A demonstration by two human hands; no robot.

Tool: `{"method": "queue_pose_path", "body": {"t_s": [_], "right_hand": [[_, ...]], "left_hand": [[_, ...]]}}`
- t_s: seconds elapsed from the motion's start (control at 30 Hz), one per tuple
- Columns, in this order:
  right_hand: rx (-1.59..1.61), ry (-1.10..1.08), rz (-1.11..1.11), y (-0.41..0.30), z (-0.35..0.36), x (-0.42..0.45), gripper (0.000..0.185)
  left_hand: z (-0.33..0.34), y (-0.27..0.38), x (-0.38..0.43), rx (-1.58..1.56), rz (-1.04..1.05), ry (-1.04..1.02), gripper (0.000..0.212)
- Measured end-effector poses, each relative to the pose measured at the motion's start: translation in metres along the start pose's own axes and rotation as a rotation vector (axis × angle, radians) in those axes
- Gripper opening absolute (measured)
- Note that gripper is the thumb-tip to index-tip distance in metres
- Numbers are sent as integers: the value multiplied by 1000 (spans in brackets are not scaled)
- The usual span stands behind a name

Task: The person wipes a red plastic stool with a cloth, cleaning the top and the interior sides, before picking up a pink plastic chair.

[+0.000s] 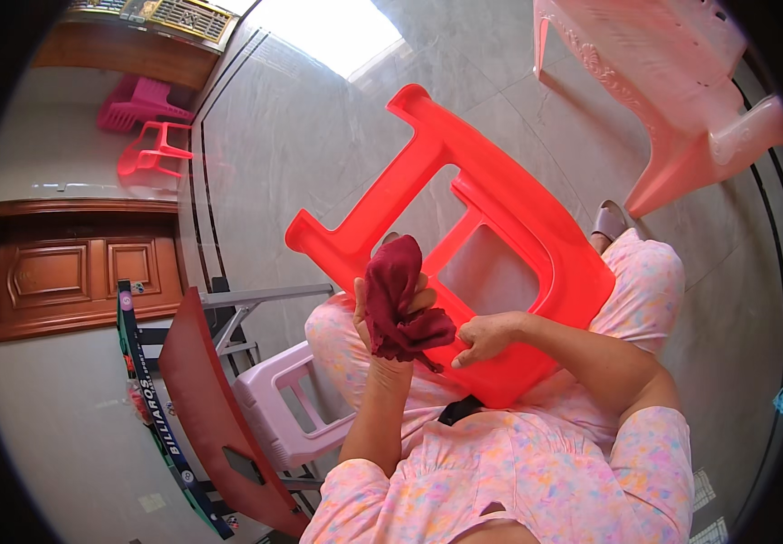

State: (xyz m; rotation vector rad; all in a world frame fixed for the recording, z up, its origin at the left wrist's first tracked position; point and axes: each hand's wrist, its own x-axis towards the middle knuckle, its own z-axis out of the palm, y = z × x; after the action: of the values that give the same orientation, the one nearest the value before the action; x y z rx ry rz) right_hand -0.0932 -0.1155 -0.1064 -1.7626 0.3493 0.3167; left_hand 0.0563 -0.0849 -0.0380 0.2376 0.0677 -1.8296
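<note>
A red plastic stool point(534, 211) lies tipped across my lap, its legs pointing away from me toward the upper left. My left hand point(424, 298) holds a crumpled dark red cloth point(395, 299) over the stool's near left side. The cloth hides most of the palm; whether it touches the stool, I cannot tell. My right hand point(490, 336) grips the stool's edge nearest my body, thumb and fingers around the rim. Through the stool's openings the grey floor shows.
A pale pink plastic chair point(636, 81) stands at upper right, near my slippered foot point(611, 221). At left are a lilac plastic stool point(259, 391), a dark red folding table point(208, 408) and a toy billiards table point(160, 415). Behind them is a wooden door point(85, 272); small chairs point(153, 149) stand by the wall.
</note>
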Motion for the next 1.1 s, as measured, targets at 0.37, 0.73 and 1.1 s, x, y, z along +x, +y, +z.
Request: {"method": "queue_pose_path", "body": {"t_s": [0.37, 0.73, 1.1], "right_hand": [[41, 12, -40, -3, -2, -2, 57], [44, 20, -11, 1, 1, -1, 58], [4, -126, 117, -6, -8, -4, 58]], "left_hand": [[2, -3, -1, -8, 35, 26, 36], [-2, 7, -6, 106, 115, 135, 42], [16, 90, -15, 1007, 798, 616, 17]]}}
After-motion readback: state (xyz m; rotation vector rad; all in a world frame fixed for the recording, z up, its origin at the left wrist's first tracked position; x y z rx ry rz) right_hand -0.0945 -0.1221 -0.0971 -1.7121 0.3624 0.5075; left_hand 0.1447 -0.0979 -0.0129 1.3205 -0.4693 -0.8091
